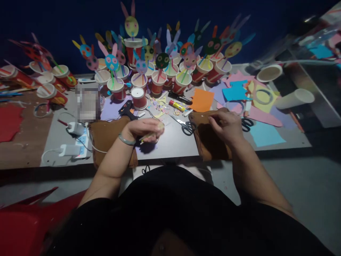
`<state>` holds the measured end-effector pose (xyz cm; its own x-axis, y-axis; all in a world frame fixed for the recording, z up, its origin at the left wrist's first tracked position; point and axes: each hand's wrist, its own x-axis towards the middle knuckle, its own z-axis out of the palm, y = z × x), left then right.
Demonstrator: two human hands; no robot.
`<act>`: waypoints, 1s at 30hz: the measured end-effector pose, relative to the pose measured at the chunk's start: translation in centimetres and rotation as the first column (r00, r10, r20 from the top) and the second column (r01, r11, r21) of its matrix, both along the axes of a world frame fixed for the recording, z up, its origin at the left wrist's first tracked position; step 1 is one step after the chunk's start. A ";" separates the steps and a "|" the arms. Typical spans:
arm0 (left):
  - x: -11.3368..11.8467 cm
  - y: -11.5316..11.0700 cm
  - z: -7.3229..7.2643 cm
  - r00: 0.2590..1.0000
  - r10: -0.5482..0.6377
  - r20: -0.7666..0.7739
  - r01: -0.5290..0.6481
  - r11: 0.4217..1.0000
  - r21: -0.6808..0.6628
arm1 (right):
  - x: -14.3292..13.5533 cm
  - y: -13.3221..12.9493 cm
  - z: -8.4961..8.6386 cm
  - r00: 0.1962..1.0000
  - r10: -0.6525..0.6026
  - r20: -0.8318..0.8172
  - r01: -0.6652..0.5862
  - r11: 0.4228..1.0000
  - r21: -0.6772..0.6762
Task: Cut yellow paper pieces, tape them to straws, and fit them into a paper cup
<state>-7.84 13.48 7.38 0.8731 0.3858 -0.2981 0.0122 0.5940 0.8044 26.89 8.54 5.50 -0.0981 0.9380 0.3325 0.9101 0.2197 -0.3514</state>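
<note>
My left hand (147, 128), with a bracelet on the wrist, is closed above the front of the table. A thin pale-yellow stick (146, 137) pokes out under its fingers; the rest of it is hidden in the hand. My right hand (229, 125) is over a brown pad (213, 142), thumb apart from the loosely bent fingers, and nothing shows in it. Black-handled scissors (186, 127) lie between the hands. Close behind my left hand are a black glue gun (128, 109) and an upturned red and white paper cup (139, 98).
Red paper cups with paper rabbit heads on straws (159, 81) crowd the back. Paper scraps, a glue stick (177, 105), a black marker (180, 98) and orange paper (201, 100) lie mid-table. A power strip (82, 144) is left; coloured paper (266, 134) and tape rolls (263, 96) are right.
</note>
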 end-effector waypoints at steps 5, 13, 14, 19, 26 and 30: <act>0.4 0.1 -0.9 0.991 -0.128 0.027 0.127 0.991 0.035 | -4.2 -0.8 -0.3 0.966 0.255 -0.031 -0.257 0.964 -0.063; 1.8 1.1 -0.5 0.863 0.493 0.112 -0.486 0.870 -0.079 | -14.4 -1.0 -3.3 0.698 0.703 0.132 -0.687 0.711 -0.150; 2.0 1.2 -0.5 0.848 0.519 0.110 -0.511 0.855 -0.090 | -15.2 -0.8 -3.6 0.696 0.696 0.176 -0.680 0.718 -0.151; 2.2 1.6 -0.8 0.738 0.657 0.152 -0.645 0.753 -0.130 | -16.3 0.4 -4.6 0.675 0.709 0.203 -0.687 0.705 -0.176; 2.2 2.1 -1.0 0.630 0.772 0.087 -0.755 0.635 -0.163 | -13.9 1.6 -3.4 0.660 0.732 -0.168 -0.751 0.635 -0.181; 2.2 2.1 -1.1 0.635 0.766 0.104 -0.738 0.641 -0.212 | -13.1 2.0 -2.9 0.624 0.721 -0.300 -0.778 0.608 -0.157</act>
<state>-5.66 15.54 6.31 0.3379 0.8984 -0.2806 -0.6146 0.4364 0.6572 13.81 10.52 2.63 -0.7683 0.6097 0.1948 0.3728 0.6736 -0.6382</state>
